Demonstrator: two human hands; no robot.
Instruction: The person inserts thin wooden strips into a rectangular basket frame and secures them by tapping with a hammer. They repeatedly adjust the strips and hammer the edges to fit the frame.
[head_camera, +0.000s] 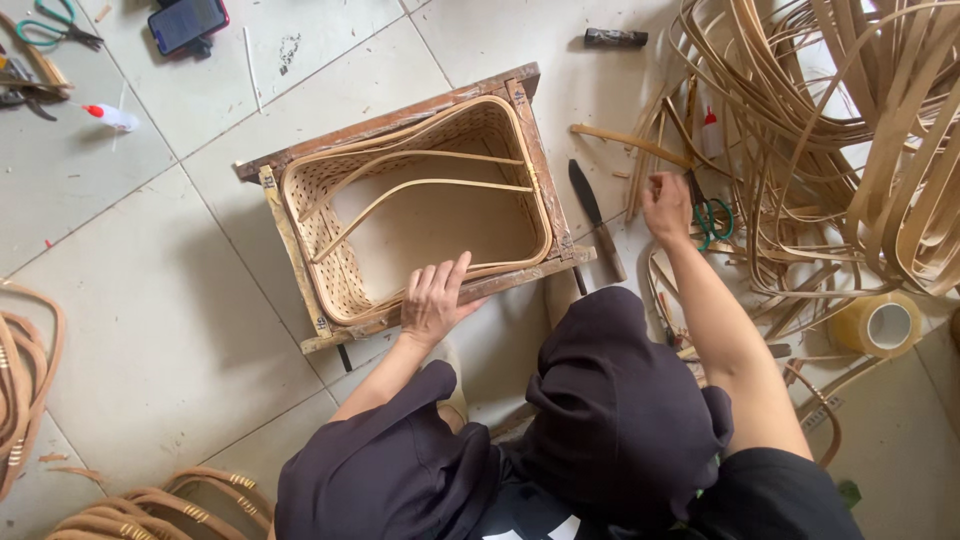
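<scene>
A woven rattan basket (330, 255) sits inside a rectangular wooden frame (535, 130) on the tiled floor. My left hand (433, 298) rests flat on the near rim of the basket, fingers spread, holding nothing. My right hand (666, 203) reaches out to the right among loose rattan strips (800, 120), fingers curled at the strips beside green-handled scissors (712, 218); whether it grips a strip I cannot tell. A knife with a dark blade (594, 217) lies between the frame and my right hand.
A roll of clear tape (882, 325) lies at the right. A phone (187, 21), green scissors (50, 25) and a small glue bottle (112, 117) lie at the top left. Coiled rattan bundles (25, 380) sit at the left and bottom left.
</scene>
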